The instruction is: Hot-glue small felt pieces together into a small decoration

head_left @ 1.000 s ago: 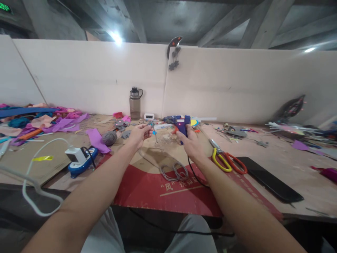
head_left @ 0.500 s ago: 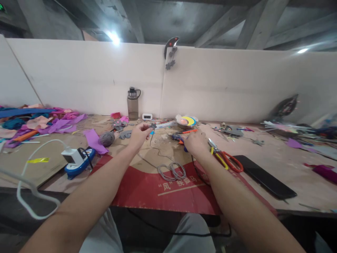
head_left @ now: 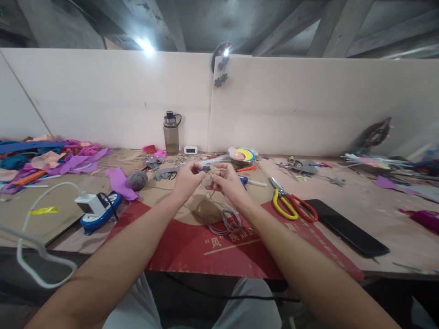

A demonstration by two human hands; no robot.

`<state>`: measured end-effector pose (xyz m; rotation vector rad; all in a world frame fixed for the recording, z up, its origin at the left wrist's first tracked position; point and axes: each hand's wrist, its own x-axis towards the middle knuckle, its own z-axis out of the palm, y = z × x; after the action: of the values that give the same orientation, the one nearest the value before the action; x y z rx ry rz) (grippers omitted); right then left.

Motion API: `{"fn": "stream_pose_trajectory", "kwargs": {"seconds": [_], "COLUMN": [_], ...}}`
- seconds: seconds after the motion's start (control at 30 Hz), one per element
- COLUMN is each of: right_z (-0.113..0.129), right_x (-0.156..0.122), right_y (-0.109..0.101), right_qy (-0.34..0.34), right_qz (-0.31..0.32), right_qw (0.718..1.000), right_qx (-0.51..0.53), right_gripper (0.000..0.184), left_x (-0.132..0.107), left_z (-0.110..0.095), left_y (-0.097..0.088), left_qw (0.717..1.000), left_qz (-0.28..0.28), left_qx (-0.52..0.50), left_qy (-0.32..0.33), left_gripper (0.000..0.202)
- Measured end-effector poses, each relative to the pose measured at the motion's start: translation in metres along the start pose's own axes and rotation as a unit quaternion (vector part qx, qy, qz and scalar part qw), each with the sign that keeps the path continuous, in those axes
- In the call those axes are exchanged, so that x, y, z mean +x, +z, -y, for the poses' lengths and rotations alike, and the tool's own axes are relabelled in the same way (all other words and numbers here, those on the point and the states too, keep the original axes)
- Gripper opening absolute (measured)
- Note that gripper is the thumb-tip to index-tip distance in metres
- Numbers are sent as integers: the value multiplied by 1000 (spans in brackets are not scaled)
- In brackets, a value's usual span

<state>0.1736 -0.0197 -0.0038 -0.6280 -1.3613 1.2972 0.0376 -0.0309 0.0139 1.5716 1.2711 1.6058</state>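
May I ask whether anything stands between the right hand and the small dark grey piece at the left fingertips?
Nothing visible does: the right hand is beside the small dark grey piece, held by the left hand; contact is unclear.

Single head-worn view; set behind and above the fingers [head_left: 196, 178], facing forward and down; fairly near them, wide field; white partition [head_left: 291, 100] beyond fingers; concrete ceiling [head_left: 219, 23] higher; trousered legs [head_left: 255, 299] below, nearer lens.
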Motion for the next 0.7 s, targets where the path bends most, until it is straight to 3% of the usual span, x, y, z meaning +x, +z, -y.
{"fn": "stream_pose_trajectory", "kwargs": {"seconds": [0.1,0.2,0.27,0.33,0.57,0.7], "right_z": [6,12,15,16,12,12], "right_x": [0,-2,-4,-5,-2,-1], "right_y": [-6,-8,-8,-8,-8,-10], "right_qy": [-69,-146,-181,-197,-198,-187], "right_qz": [-40,-75,-90,-93,-99,-95], "right_qw": [986,934,903,890,883,876], "right_qx": [-144,-316,-379,-400,-413,-433], "right_gripper": [28,9,8,9,10,13], "left_x": [1,2,2,2,0,-2], "left_z": [3,6,7,7,2,-1], "left_y": [2,5,5,6,7,8], "left_qw": [998,993,990,986,973,969], "left_qz": [23,48,60,69,109,128], "left_qx": [-55,-94,-115,-136,-183,-190], "left_qy": [-35,-48,-57,-66,-85,-92], "left_gripper": [15,19,21,23,29,22]}}
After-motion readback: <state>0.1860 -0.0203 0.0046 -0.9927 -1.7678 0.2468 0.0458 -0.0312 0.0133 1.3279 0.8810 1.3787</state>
